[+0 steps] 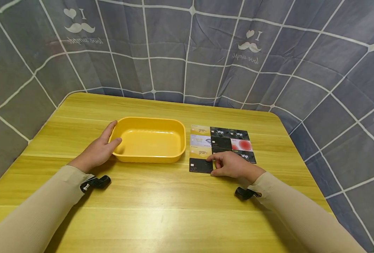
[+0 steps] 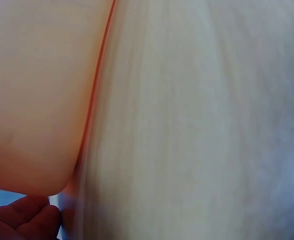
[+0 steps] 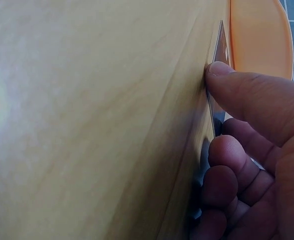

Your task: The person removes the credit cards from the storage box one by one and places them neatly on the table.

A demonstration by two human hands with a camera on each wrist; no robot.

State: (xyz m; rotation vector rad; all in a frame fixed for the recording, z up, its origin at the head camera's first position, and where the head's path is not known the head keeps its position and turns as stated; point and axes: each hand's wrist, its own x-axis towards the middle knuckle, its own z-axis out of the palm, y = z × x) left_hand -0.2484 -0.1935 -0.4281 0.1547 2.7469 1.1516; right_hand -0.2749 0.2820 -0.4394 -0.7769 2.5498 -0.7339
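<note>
At the left end of a yellow plastic tray (image 1: 150,159), my left hand (image 1: 95,151) grips the wall, thumb over the rim and fingers outside. The left wrist view has the tray's side (image 2: 32,100) filling its left part, with fingertips (image 2: 39,222) under the corner. My right hand (image 1: 234,165) pinches a black VIP card (image 1: 197,166) by its right end, at the front left of a block of cards. In the right wrist view the thumb lies on the edge of this card (image 3: 219,50), and the other fingers are curled behind it.
Behind the held card lie gold cards (image 1: 201,152), a silver card (image 1: 197,140), several black cards (image 1: 239,134) and a red-and-pink card (image 1: 242,144). All are on the wooden table (image 1: 161,207), right of the tray. A grey checked curtain (image 1: 168,42) surrounds the table's back and sides.
</note>
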